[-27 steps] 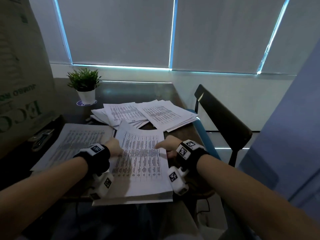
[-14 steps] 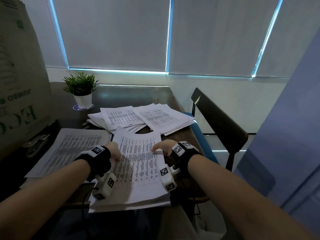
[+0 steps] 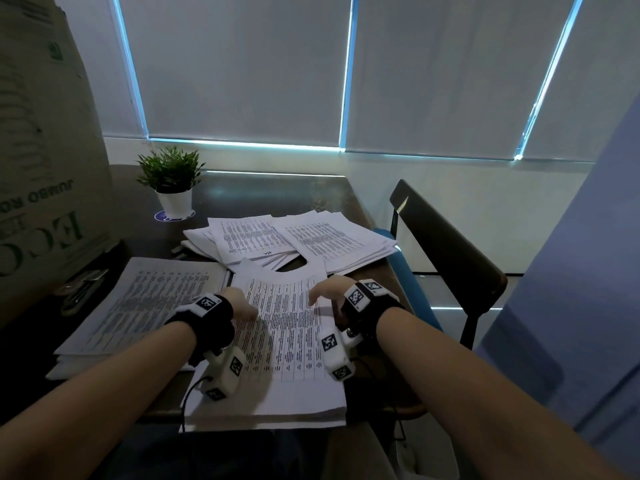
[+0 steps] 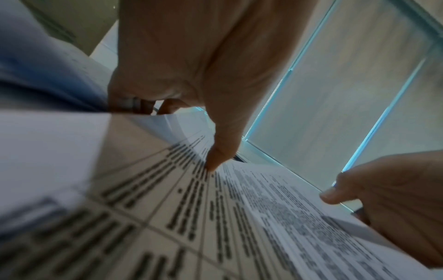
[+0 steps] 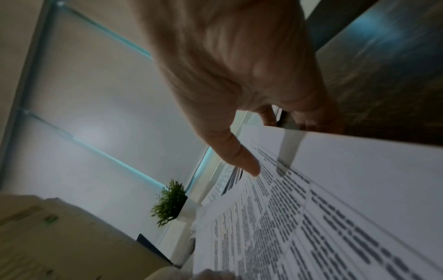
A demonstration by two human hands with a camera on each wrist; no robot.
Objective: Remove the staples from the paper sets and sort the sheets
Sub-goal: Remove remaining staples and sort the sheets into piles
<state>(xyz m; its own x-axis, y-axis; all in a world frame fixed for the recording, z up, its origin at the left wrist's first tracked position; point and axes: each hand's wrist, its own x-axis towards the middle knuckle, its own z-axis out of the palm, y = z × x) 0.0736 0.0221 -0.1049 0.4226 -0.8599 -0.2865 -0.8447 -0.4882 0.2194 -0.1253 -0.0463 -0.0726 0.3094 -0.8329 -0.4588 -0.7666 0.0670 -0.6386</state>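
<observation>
A set of printed sheets (image 3: pixel 287 344) lies in front of me and overhangs the table's near edge. My left hand (image 3: pixel 242 304) is at its left edge. In the left wrist view the left thumb (image 4: pixel 217 161) presses on the top sheet while the other fingers (image 4: pixel 134 104) curl under the edge. My right hand (image 3: pixel 327 292) grips the right edge, the thumb (image 5: pixel 243 163) on the print and the fingers curled at the edge. A grey flat strip (image 5: pixel 287 149) reaches from those fingers onto the sheet; I cannot tell what it is. No staple shows.
A second pile of printed sheets (image 3: pixel 145 303) lies to the left, and a fanned pile (image 3: pixel 304 237) lies farther back. A potted plant (image 3: pixel 171 181) stands at the back left. A cardboard box (image 3: pixel 45 150) walls the left side; a dark chair (image 3: pixel 446 244) stands right.
Both hands stay at the sides of the front set. The left thumb has slid a little farther onto the top sheet, and the right thumb has spread out over the print.
</observation>
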